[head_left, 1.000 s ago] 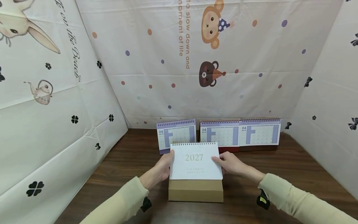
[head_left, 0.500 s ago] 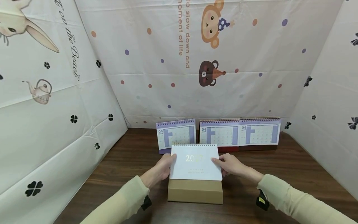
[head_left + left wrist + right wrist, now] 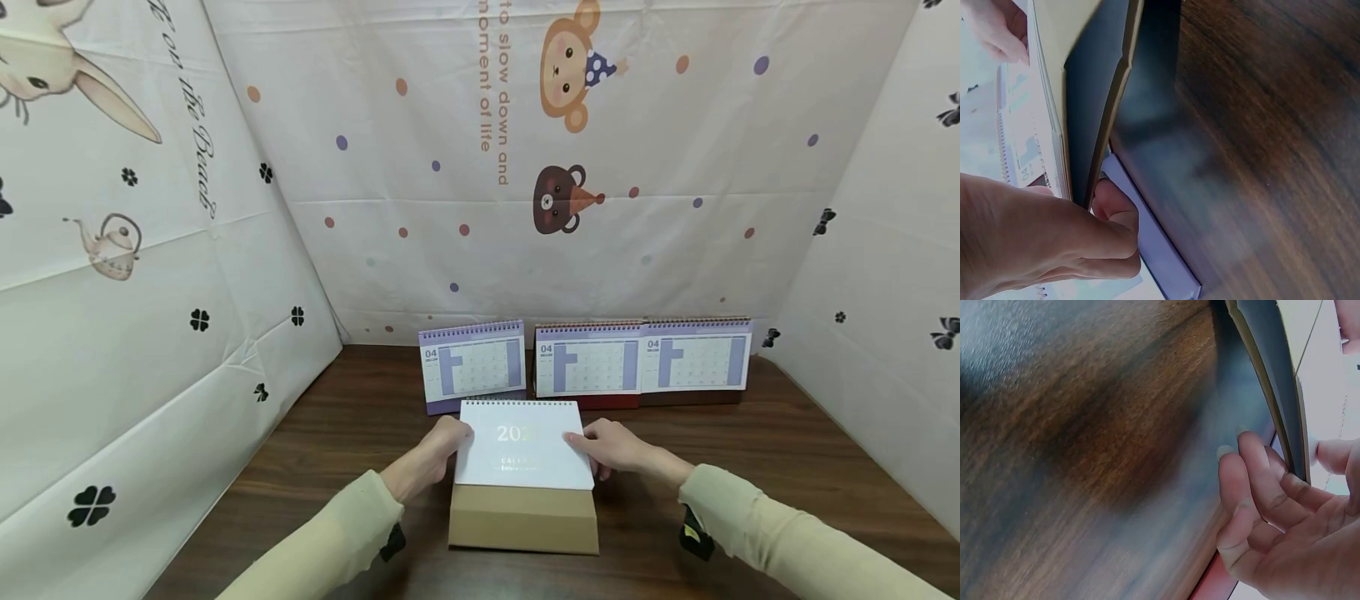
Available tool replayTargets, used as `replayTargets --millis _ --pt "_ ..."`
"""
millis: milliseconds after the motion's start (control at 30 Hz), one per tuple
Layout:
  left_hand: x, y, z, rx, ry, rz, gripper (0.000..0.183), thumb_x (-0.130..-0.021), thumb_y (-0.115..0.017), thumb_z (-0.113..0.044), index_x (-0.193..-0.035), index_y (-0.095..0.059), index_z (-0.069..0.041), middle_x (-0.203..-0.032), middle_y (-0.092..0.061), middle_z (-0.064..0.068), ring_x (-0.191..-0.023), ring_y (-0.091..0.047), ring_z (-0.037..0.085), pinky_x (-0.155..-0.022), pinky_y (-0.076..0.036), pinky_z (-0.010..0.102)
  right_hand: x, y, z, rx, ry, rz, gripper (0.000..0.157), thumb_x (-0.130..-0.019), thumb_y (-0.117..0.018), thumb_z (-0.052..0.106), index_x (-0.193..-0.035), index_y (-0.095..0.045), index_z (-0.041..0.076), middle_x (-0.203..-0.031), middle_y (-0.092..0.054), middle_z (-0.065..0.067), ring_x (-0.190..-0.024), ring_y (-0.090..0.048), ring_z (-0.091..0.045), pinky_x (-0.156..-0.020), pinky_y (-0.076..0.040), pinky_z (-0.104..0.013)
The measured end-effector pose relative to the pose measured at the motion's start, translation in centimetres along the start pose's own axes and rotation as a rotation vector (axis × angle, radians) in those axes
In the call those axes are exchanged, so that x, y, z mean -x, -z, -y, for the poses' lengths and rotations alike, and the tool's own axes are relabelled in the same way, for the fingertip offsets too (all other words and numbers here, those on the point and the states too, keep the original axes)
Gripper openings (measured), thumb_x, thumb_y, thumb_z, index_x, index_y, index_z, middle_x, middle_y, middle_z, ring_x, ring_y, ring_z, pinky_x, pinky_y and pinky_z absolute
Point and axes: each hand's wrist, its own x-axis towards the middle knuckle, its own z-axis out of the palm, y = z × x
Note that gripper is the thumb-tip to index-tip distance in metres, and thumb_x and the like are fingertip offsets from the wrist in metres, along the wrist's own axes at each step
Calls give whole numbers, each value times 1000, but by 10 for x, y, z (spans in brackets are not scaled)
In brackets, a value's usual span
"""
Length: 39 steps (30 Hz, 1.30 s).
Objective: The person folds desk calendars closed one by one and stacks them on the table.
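A white desk calendar (image 3: pixel 525 458) with "2027" on its cover and a tan cardboard base (image 3: pixel 522 521) stands mid-table, tilted back. My left hand (image 3: pixel 429 454) grips its left side, thumb at the cover's edge. On the opposite side my right hand (image 3: pixel 622 446) pinches the calendar, its thumb on the cover. The left wrist view shows the folded cardboard stand (image 3: pixel 1094 94) from the side, with the left hand (image 3: pixel 1054 234) around its spiral end. In the right wrist view the right hand (image 3: pixel 1285 512) has its thumb in front and fingers behind the board.
Behind stand three purple-and-white desk calendars: a left one (image 3: pixel 472 362), a middle one (image 3: pixel 588 360) and a right one (image 3: pixel 697 357). The dark wooden table (image 3: pixel 315 500) is bordered by printed cloth walls (image 3: pixel 495 250) at the back and sides.
The white calendar's spiral top has come down and toward me, so it leans lower. Both hands have moved slightly down with it. The calendars behind stay in place.
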Motion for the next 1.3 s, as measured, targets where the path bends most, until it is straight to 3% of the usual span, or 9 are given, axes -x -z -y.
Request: replayTargets --millis 300,433,667,1000,1300 --pt "-5 -3 3 34 83 14 43 -80 -50 -17 -118 -46 3 -109 -48 17 -90 -48 29 -84 -37 49 -3 -6 -3 99 -50 -22 45 -94 -43 38 -66 -61 8 -52 -56 -8 -42 -51 -18 -43 -43 -27" --pt "-4 -4 5 38 93 22 48 -79 -52 -19 -121 -45 4 -115 -46 18 -89 -48 31 -83 -38 48 -4 -10 -3 167 -70 -44 46 -94 -41 37 -65 -59 8 -50 -55 -7 -42 -49 -15 -43 -40 -26" --pt "-7 -7 8 31 94 29 53 -78 -53 -19 -125 -42 4 -110 -48 18 -91 -49 29 -78 -42 40 -7 -13 -1 234 -99 -53 48 -95 -36 41 -66 -56 8 -51 -50 -5 -44 -45 -14 -46 -33 -26" --pt "-10 -12 11 48 89 30 64 -78 -54 -18 -132 -32 7 -134 -34 25 -111 -40 34 -90 -38 49 -6 -16 0 351 -115 -68 48 -95 -35 42 -77 -60 5 -58 -47 -5 -56 -45 -18 -53 -33 -30" --pt "-5 -13 10 6 63 33 62 -76 -56 -21 -130 -37 5 -137 -32 23 -115 -38 37 -91 -35 53 -8 -19 -6 401 -115 -77 52 -94 -34 45 -82 -64 4 -63 -53 -4 -59 -47 -18 -54 -35 -33"
